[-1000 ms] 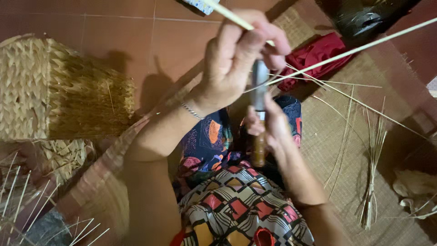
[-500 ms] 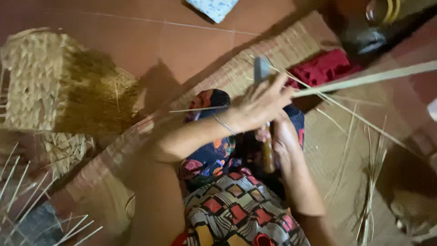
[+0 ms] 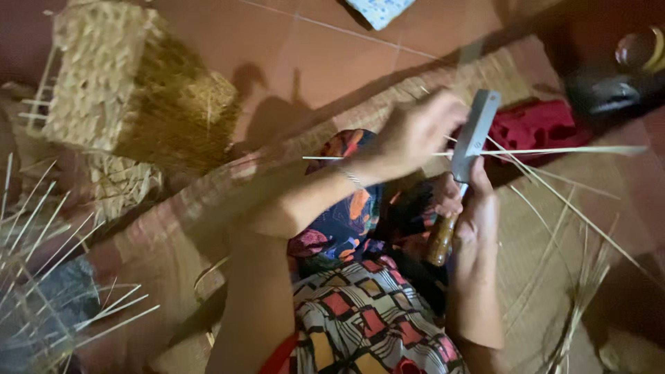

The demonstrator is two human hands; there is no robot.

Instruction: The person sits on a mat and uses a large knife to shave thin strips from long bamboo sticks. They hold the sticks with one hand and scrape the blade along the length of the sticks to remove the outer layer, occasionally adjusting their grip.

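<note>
Left hand (image 3: 415, 131) pinches the thin bamboo strip (image 3: 554, 150) against the knife (image 3: 471, 135) gripped in the right hand (image 3: 474, 215) over her lap; looks light, springy, splintery, so hold near the blade.

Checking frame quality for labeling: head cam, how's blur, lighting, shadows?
Head view: motion blur smears the left hand and the thin strip; the knife in the right hand is soft. Warm dim light, dark top-right corner, hard arm shadow on the tiled floor.

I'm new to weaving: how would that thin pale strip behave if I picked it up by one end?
The strip looks very thin and long, so probably light and bendy, sagging past the left hand. Loose strips on the mat curve, suggesting springiness.
</note>
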